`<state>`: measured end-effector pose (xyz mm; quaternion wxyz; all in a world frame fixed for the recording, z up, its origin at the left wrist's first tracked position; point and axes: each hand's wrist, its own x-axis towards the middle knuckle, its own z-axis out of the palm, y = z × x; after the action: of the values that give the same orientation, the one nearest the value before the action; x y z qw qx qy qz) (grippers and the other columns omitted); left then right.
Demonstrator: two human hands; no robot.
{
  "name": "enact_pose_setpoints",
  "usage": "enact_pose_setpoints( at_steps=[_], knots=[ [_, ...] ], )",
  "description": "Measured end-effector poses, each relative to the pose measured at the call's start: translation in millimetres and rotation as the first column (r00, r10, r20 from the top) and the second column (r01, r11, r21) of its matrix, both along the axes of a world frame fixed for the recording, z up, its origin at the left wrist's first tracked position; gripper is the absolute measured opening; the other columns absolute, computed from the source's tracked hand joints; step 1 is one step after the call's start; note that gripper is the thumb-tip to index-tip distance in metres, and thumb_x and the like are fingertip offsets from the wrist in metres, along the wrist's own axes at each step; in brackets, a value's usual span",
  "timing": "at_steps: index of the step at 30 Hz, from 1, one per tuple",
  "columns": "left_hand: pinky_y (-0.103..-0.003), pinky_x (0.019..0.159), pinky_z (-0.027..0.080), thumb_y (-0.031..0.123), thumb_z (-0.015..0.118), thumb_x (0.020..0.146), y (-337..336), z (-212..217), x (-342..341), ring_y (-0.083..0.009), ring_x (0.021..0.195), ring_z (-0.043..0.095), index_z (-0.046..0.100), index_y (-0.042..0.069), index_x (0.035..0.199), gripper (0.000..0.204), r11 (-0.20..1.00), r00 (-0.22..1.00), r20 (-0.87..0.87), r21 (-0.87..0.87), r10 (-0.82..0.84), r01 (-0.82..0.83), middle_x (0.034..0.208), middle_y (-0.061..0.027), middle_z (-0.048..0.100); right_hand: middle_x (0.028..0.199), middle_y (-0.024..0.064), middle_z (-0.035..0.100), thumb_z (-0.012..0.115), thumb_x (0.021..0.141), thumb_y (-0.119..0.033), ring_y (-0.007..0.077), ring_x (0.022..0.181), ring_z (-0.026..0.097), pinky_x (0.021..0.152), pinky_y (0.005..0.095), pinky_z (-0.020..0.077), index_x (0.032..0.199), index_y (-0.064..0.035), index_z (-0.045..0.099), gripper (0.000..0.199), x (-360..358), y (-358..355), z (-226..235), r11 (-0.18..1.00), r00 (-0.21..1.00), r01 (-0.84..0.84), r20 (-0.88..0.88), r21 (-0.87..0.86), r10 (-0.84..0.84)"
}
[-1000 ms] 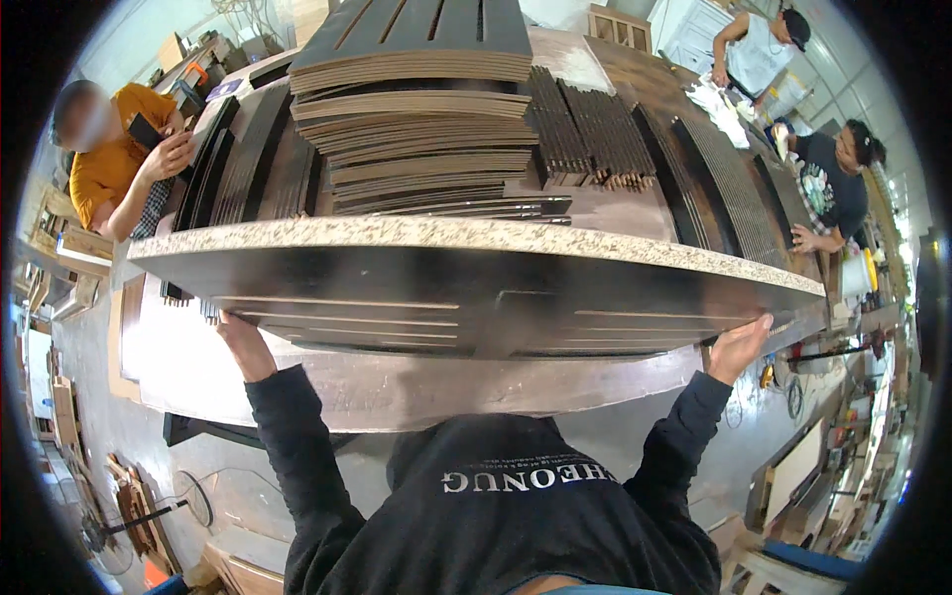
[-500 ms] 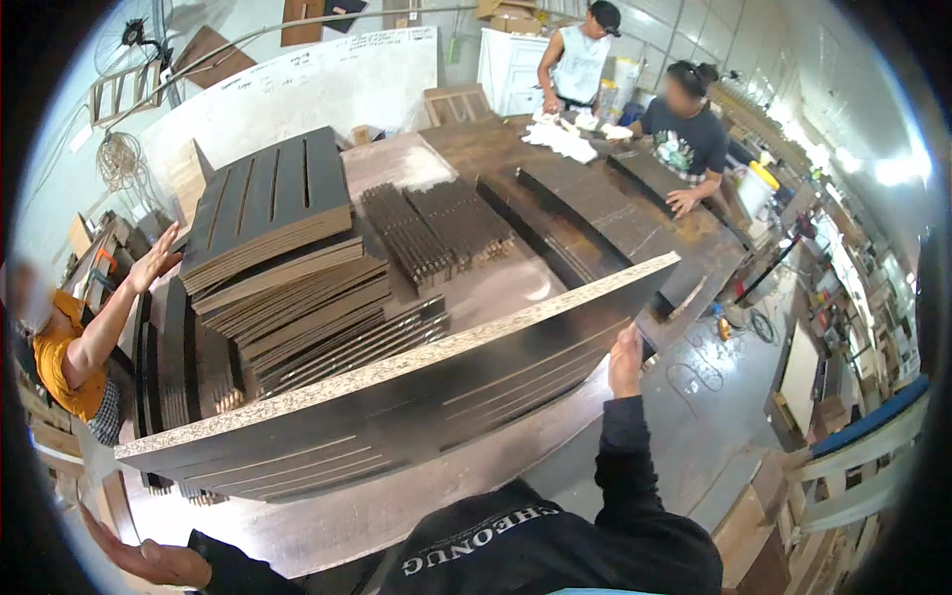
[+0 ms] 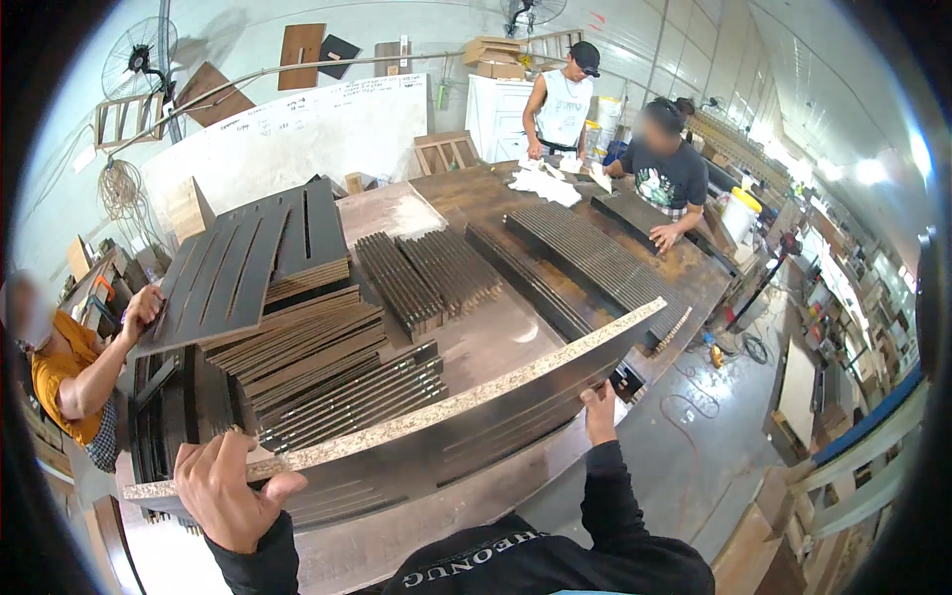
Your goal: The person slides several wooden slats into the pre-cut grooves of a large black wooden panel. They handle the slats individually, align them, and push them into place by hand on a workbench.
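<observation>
A long dark board [image 3: 416, 436] with a bare chipboard edge and grooves in its face stands on edge in front of me, tilted across the near table. My left hand [image 3: 230, 486] grips its upper edge near the left end, fingers bent over the edge and thumb apart. Against the face near the right end, my right hand [image 3: 600, 411] holds the board, fingertips at its surface. Just beyond lie a row of dark strips [image 3: 352, 407] and a stack of thin dark panels [image 3: 307, 347].
At left a person in yellow grips a slotted dark panel [image 3: 223, 273]. Bundles of dark strips [image 3: 426, 278] lie mid-table, longer strips [image 3: 595, 263] to the right. Two people stand at the far side by white cloths [image 3: 543, 183]. A cable [image 3: 694, 397] lies on the floor.
My left hand has come from beside the board onto its upper edge. The board's right end is lower. The person in yellow has taken hold of a slotted panel, now shifted left.
</observation>
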<state>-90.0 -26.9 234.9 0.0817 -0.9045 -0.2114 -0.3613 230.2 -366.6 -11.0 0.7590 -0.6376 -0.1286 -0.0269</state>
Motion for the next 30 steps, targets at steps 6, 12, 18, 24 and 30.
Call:
enact_pose_setpoints(
  at_steps=[6, 12, 18, 24, 30],
  knots=[
    [-0.038, 0.058, 0.034, 0.076, 0.031, 0.074, 16.9, 27.5, -27.5, -0.0245, 0.052, 0.050, 0.055, 0.000, 0.068, 0.080, 0.973, 0.996, -0.050, -0.225, -0.067, 0.054, 0.058, -0.0105, 0.052, 0.112, 0.0045, 0.051, 0.075, 0.070, -0.023, 0.0136, 0.103, 0.048, 0.087, 0.0268, 0.0400, 0.120, -0.0001, 0.044, 0.063, -15.0, 19.6, 73.3, 0.986, 0.987, -0.160, 0.039, 0.048, 0.158],
    [-0.036, 0.056, 0.034, 0.080, 0.046, 0.058, -22.3, 6.2, 12.4, -0.0289, 0.048, 0.045, 0.047, 0.004, 0.061, 0.076, 0.996, 0.982, -0.177, -0.035, 0.070, -0.077, 0.054, -0.0093, 0.047, 0.127, 0.0060, 0.038, 0.072, 0.072, -0.018, 0.0153, 0.114, 0.040, 0.093, 0.0273, 0.0359, 0.134, -0.0022, 0.025, 0.079, 6.4, 4.5, 48.6, 0.993, 0.987, -0.087, 0.140, 0.074, 0.076],
    [-0.035, 0.055, 0.032, 0.081, 0.044, 0.057, -22.1, 4.2, 18.0, -0.0279, 0.046, 0.046, 0.045, 0.005, 0.058, 0.076, 0.997, 0.985, -0.162, -0.020, 0.066, -0.070, 0.050, -0.0094, 0.046, 0.107, 0.0046, 0.054, 0.062, 0.074, -0.010, 0.0153, 0.097, 0.052, 0.086, 0.0281, 0.0401, 0.116, 0.0015, 0.047, 0.045, 13.8, -7.2, -26.5, 0.994, 1.000, -0.024, -0.020, -0.102, 0.023],
    [-0.033, 0.053, 0.032, 0.074, 0.053, 0.059, -38.6, 7.8, 49.4, -0.0223, 0.042, 0.045, 0.047, 0.008, 0.058, 0.066, 0.996, 0.986, -0.147, -0.008, -0.085, 0.085, 0.046, -0.0054, 0.046, 0.089, 0.0010, 0.056, 0.057, 0.077, -0.007, 0.0103, 0.080, 0.051, 0.075, 0.0250, 0.0421, 0.108, 0.0011, 0.051, 0.032, 19.2, -46.6, -33.0, 0.989, 0.989, 0.145, -0.031, 0.041, -0.144],
    [-0.032, 0.050, 0.032, 0.070, 0.058, 0.060, -75.4, 9.3, 99.4, -0.0212, 0.039, 0.042, 0.050, 0.009, 0.064, 0.061, 0.937, 0.932, -0.104, -0.021, -0.348, 0.348, 0.044, -0.0042, 0.045, 0.104, 0.0038, 0.053, 0.050, 0.087, -0.020, 0.0138, 0.092, 0.049, 0.082, 0.0273, 0.0397, 0.122, 0.0016, 0.041, 0.042, -13.6, -141.7, -34.7, 0.899, 0.900, 0.436, 0.018, -0.041, -0.435]
  ],
)
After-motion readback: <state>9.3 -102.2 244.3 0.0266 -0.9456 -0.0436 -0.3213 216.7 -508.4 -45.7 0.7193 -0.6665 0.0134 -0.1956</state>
